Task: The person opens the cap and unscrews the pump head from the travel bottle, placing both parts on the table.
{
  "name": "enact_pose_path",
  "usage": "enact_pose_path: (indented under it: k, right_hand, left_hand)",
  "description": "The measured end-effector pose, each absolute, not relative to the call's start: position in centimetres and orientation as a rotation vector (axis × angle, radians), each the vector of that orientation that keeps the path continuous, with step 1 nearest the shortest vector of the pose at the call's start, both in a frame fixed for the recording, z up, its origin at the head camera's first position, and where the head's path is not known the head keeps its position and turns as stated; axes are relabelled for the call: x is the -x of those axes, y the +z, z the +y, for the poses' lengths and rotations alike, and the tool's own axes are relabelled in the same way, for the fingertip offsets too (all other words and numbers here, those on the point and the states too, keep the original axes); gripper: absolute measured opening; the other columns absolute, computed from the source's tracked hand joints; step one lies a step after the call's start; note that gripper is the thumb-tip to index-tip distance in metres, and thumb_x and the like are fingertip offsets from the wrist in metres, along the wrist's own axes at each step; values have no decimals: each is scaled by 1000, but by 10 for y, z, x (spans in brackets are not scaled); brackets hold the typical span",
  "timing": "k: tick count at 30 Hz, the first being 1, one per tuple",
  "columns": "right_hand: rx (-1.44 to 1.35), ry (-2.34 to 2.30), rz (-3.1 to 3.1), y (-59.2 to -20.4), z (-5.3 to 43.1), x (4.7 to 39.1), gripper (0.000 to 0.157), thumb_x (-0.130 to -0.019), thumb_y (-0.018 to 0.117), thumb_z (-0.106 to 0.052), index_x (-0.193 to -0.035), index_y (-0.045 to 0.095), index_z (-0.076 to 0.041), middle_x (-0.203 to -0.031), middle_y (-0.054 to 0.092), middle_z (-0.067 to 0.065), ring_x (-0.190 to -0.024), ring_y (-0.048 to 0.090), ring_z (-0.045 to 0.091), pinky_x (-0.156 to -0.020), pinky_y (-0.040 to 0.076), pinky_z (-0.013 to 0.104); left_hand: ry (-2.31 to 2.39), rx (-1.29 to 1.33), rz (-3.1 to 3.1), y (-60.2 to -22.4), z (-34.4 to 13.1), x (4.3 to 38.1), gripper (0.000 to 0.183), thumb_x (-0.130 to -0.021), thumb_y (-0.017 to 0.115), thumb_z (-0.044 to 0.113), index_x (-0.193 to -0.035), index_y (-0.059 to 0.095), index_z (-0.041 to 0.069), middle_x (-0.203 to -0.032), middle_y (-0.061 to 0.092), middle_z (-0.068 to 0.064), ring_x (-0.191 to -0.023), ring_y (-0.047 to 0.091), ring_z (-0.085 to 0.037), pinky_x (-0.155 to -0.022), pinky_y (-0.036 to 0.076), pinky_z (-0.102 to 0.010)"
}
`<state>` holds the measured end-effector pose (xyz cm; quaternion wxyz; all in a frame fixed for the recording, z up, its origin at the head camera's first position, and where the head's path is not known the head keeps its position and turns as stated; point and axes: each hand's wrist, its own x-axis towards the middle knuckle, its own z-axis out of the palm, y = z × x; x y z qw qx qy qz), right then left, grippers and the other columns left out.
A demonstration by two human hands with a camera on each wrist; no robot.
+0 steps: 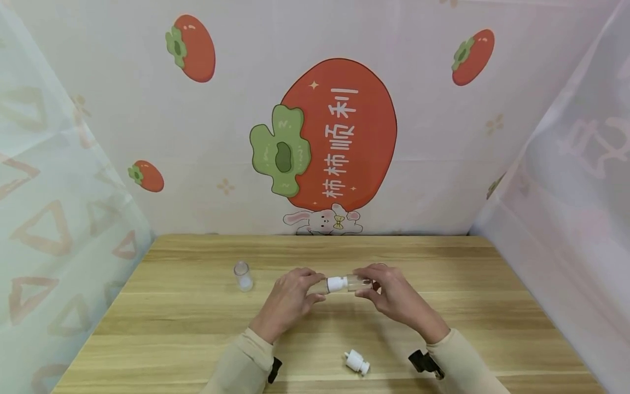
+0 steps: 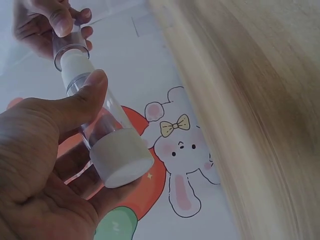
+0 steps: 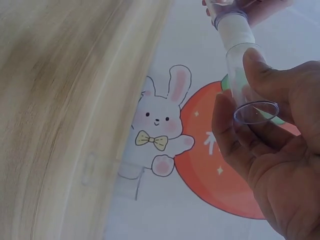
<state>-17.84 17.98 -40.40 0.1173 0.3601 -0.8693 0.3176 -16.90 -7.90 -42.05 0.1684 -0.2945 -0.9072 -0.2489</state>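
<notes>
My left hand (image 1: 291,293) grips a slim clear bottle (image 2: 117,107) with a white base, thumb on one side and fingers on the other. A white pump top (image 1: 337,283) is seated at the bottle's end, between my two hands. In my right hand (image 1: 391,293), a clear cylindrical sleeve (image 3: 240,75) is pinched between thumb and fingers. The bottle and sleeve are held nearly level, end to end, above the table. The sleeve's far end meets the white top; how far it overlaps cannot be made out.
A second clear bottle (image 1: 243,276) with white at its bottom stands on the wooden table (image 1: 172,306) to the left. Another white pump top (image 1: 356,362) lies near the front. A faint clear shape (image 3: 131,180) shows by the table's back edge, before the printed wall cloth.
</notes>
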Motion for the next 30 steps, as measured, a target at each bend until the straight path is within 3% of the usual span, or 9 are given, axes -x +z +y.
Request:
enact_pose_path:
  k: [11,20,30]
  right_hand:
    - [-1006,903,-2563,-407,191,178,34,-83,83,-4,-115,72,0,-101,72,2,-80,65,9,-67,56,22]
    - [-891,940,-2606,-408,201,178,40,-82,84,-3,-118,68,2,-103,71,11,-80,65,11,-67,56,25]
    - [-824,906,-2583,-414,209,179,38,-79,86,-3,-110,63,-3,-95,68,5,-77,64,19,-63,55,27]
  left_hand:
    - [-745,769,-2563,-427,-87,167,34,-78,89,19,-108,77,9,-104,74,-5,-91,69,-21,-77,57,-40]
    - [-815,718,-2526,-432,-94,167,36,-76,91,18,-108,77,7,-101,74,-4,-87,69,-19,-73,57,-39]
    - [-857,682,-2518,-435,-96,167,37,-76,90,19,-108,77,8,-100,74,-5,-87,70,-19,-74,57,-40]
